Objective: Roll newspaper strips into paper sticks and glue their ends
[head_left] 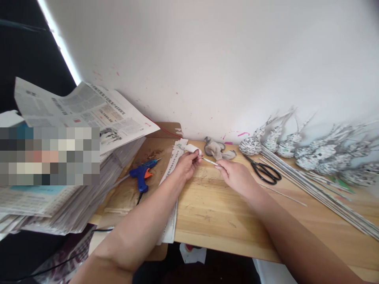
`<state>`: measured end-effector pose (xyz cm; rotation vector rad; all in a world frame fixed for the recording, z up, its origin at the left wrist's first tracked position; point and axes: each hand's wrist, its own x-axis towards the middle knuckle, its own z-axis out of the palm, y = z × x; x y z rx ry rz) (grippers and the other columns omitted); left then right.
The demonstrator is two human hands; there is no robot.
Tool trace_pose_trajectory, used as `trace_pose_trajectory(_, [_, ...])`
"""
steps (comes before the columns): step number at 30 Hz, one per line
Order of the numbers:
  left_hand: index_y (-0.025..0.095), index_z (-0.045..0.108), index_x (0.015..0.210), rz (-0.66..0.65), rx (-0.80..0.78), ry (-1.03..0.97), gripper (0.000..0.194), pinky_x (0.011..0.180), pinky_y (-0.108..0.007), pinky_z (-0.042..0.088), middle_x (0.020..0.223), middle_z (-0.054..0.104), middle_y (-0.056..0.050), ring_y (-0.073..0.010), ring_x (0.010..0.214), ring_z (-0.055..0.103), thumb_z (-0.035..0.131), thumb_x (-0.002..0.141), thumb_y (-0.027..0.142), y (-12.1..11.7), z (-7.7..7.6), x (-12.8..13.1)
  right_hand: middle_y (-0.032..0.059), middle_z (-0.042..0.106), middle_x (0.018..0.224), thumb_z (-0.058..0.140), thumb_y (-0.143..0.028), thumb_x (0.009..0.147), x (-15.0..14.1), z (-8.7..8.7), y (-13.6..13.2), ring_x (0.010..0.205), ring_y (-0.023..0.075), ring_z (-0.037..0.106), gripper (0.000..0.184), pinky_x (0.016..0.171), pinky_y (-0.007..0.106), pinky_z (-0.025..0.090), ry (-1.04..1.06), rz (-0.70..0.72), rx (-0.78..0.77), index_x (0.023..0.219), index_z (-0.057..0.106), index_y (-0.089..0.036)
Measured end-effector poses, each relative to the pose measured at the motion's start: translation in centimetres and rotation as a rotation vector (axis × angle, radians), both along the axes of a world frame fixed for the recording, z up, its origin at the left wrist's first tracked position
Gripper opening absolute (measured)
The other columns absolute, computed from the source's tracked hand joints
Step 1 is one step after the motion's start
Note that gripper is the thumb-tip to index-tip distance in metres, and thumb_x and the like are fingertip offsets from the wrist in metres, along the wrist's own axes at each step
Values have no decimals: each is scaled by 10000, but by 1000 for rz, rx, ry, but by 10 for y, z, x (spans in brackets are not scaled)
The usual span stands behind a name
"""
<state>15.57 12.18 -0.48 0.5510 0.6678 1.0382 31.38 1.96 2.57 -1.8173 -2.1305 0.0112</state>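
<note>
- Pinching a thin paper stick (211, 161) in the right hand (233, 171), over the table (213, 213), inner end right by the left fingers
- Gripping a white paper curl (194, 149) in the left hand (188, 165)
- Probably light, stiffish, dry, easily creased; best taken lightly near an end
- Now to lettering: Chinese characters on the newspaper (118, 114), too small to read surely; no brand legible on the blue glue gun (139, 175)

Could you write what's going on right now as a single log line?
left hand: on white paper roll | right hand: holding thin paper stick | glue gun: on table, left
</note>
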Motion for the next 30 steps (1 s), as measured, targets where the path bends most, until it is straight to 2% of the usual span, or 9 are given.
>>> trace_pose_trajectory(6, [76, 609, 716, -25, -6, 14, 50, 515, -120, 509, 670, 621, -56, -57, 540, 571, 610, 758, 49, -3, 2, 1, 34, 653, 719, 341, -286, 918, 4, -2, 3, 620, 147, 558, 322, 571, 243, 313, 103, -7, -190, 844, 644, -207])
trace_pose_trajectory(12, [85, 597, 738, -17, -17, 30, 59, 520, -140, 523, 695, 647, -69, -67, 543, 589, 578, 790, 66, -3, 0, 2, 52, 658, 789, 411, -348, 898, 0, -3, 2, 696, 167, 568, 263, 611, 257, 324, 43, -23, 8, 940, 619, -193])
trace_pose_trajectory(16, [84, 598, 768, -75, -8, 31, 34, 526, -155, 530, 748, 671, -95, -71, 531, 592, 578, 795, 81, -3, -1, 2, 23, 622, 659, 347, -315, 917, -1, -3, 3, 588, 140, 531, 330, 564, 246, 302, 135, -30, -105, 813, 638, -198])
trace_pose_trajectory(19, [89, 589, 751, -63, -22, 41, 38, 518, -154, 524, 734, 669, -90, -68, 519, 589, 587, 788, 81, -4, 0, 1, 12, 605, 631, 365, -317, 907, -1, -4, 3, 558, 133, 513, 309, 551, 243, 293, 174, -28, -119, 827, 638, -198])
trace_pose_trajectory(22, [96, 582, 726, -67, -20, 65, 69, 381, -100, 418, 722, 665, -88, -62, 495, 576, 579, 795, 94, -5, 2, 1, 13, 597, 628, 372, -327, 903, 0, -5, 4, 555, 134, 508, 299, 552, 245, 293, 168, -37, -84, 837, 632, -196])
trace_pose_trajectory(24, [95, 586, 720, -91, -2, 69, 77, 307, -86, 317, 724, 662, -88, -56, 486, 565, 578, 795, 102, -6, 3, 1, 8, 581, 602, 351, -341, 910, 1, -6, 4, 542, 132, 507, 331, 552, 244, 302, 209, -37, -122, 794, 627, -200])
trace_pose_trajectory(25, [93, 590, 720, -99, 8, 64, 76, 305, -86, 312, 722, 659, -84, -53, 486, 561, 579, 794, 103, -6, 3, 1, 1, 565, 573, 330, -356, 916, 1, -6, 5, 528, 132, 506, 357, 549, 243, 310, 250, -33, -170, 782, 623, -203])
trace_pose_trajectory(28, [84, 604, 727, -104, 17, 42, 63, 431, -96, 446, 703, 647, -67, -47, 511, 564, 585, 787, 87, -6, 3, 1, -18, 514, 496, 253, -415, 930, 3, -6, 5, 477, 132, 501, 431, 530, 241, 329, 378, -22, -314, 808, 606, -200])
trace_pose_trajectory(30, [84, 609, 729, -96, 8, 35, 53, 519, -113, 498, 688, 638, -57, -49, 534, 574, 594, 780, 80, -6, 3, 1, -12, 543, 536, 297, -444, 915, 2, -6, 4, 496, 132, 507, 400, 526, 239, 324, 353, -22, -269, 828, 600, -199])
